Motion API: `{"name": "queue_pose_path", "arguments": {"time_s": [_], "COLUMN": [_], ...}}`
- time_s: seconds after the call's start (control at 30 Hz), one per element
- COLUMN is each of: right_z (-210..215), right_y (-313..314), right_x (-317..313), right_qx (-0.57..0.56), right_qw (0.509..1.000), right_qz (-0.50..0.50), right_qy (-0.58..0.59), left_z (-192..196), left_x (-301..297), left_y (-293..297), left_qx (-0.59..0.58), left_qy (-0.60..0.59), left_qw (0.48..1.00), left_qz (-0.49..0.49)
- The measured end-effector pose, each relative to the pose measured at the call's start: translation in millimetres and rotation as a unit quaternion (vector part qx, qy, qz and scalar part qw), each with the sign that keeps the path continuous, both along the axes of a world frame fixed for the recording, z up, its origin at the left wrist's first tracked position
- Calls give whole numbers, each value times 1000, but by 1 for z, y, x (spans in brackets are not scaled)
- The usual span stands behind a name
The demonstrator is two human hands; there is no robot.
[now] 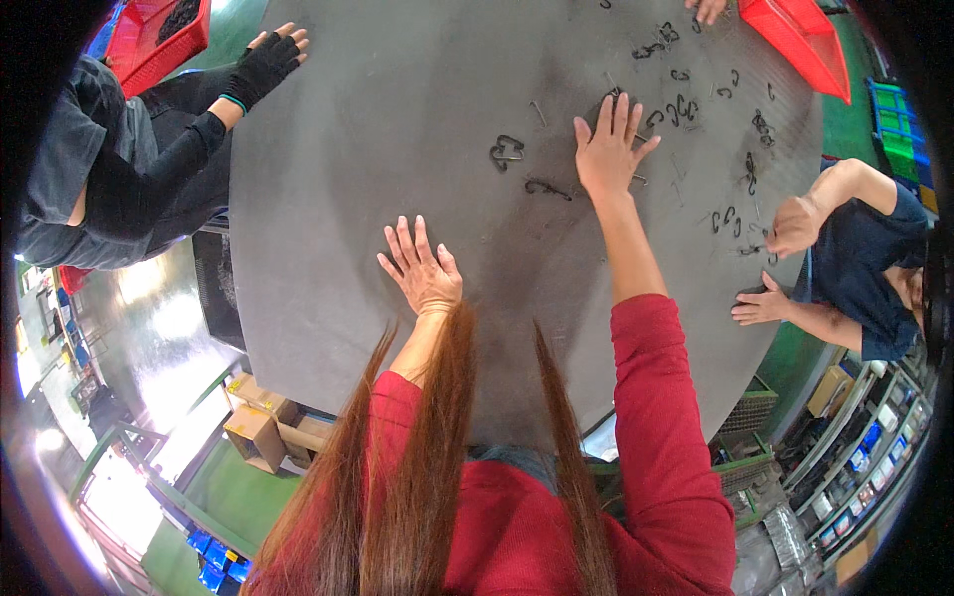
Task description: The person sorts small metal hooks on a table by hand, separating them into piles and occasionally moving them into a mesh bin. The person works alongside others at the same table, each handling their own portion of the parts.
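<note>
My left hand [429,276] lies flat on the grey table [338,199], fingers spread, with nothing in it. Farther out, my right hand [608,157] reaches across the table with its fingers stretched apart. Small black hook-shaped pieces [682,109] are scattered just right of its fingers, and part of one shows by the fingertips. To its left lie a black squarish clip-like piece [506,152] and a curved black piece [548,189]. A thin pin [539,113] is near them. Whatever is under my right palm is hidden.
On the left, a co-worker's black-gloved hand [266,72] rests at the table edge. At right, another person's hands [792,226] are beside more hooks; a third person's hand [708,8] shows at the top. Red baskets [795,40] stand at the far right and far left.
</note>
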State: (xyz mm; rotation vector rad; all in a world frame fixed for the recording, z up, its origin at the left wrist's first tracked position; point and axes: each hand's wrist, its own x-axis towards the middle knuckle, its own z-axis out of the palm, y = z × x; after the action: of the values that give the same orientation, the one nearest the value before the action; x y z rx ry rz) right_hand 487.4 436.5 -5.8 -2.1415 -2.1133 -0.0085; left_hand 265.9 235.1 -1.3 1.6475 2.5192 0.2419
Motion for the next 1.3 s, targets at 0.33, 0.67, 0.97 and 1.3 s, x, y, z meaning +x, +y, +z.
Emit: {"name": "queue_pose_path", "arguments": {"time_s": [0.33,0.67,0.97,1.3], "right_z": [2,12,31,-2], "right_y": [21,-69,-138,-65], "right_x": [-37,-38,-53,-116], "right_qx": [19,-35,-76,24], "right_qw": [998,994,997,985], "right_qz": [47,105,31,114], "right_qy": [39,26,-6,131], "left_z": [0,-2,-4,2], "left_x": [1,-4,-3,1], "left_y": [1,-4,-2,3], "left_qx": [9,11,1,-3], "left_qy": [2,-15,-20,-47], "left_qw": [1000,1000,1000,999], "left_qz": [-7,-6,-2,-3]}}
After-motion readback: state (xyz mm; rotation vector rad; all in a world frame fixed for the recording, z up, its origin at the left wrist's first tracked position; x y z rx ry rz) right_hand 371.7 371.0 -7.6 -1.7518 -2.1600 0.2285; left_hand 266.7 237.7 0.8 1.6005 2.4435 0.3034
